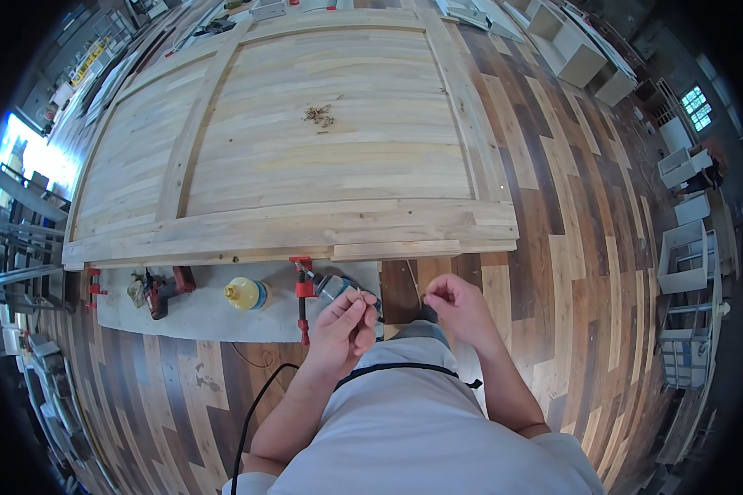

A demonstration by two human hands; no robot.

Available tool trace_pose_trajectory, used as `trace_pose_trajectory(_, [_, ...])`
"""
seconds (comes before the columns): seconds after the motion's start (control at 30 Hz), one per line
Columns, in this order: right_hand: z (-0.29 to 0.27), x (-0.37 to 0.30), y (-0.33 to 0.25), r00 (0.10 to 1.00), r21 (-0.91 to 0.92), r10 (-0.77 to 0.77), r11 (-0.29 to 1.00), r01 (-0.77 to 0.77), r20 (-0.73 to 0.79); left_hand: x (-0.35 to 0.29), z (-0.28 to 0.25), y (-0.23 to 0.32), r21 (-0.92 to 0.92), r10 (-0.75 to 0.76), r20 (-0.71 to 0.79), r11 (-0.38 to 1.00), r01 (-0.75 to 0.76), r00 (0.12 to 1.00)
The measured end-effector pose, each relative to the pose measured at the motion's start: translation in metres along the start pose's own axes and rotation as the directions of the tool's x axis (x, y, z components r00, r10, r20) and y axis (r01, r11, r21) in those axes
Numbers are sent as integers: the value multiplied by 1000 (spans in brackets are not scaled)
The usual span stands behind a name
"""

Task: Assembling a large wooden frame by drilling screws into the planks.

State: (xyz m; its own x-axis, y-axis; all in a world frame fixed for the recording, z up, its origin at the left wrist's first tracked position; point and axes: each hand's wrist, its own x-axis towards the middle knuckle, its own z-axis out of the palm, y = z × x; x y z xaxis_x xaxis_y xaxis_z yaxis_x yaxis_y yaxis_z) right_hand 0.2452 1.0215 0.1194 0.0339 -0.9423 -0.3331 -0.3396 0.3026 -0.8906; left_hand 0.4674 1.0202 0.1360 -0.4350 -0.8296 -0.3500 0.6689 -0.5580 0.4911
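My left hand [338,332] is raised in front of my body, fingers curled in, with a small thin light-coloured piece just showing at its fingertips. It is too small to name. To its right, my right hand [464,311] is closed in a pinch. Whatever may be between its fingers is hidden. Both hands are just short of the near edge of a large framed wooden panel [338,157]. A small heap of brownish bits, which look like screws [319,116], lies on the panel. A loose wooden strip [396,250] rests along its front edge.
Below the panel's edge, a pale board [198,326] carries a cordless drill [168,290], a yellowish bottle [248,294] and a blue-grey power tool [337,287]. A red clamp [302,289] hangs beside the bottle. A black cable [252,412] runs by my left arm. White cabinets [685,256] stand far right.
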Motion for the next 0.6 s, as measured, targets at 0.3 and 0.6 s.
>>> trace_pose_trajectory(0.3, [10,-3,-22,992,262,-65,964,35,106,-3,4,-4,38,-10,24,999,9,1000])
trace_pose_trajectory(0.6, [32,-7,-40,954,154,-293,947,281,58,-5,10,-12,219,37,-9,975,-34,999])
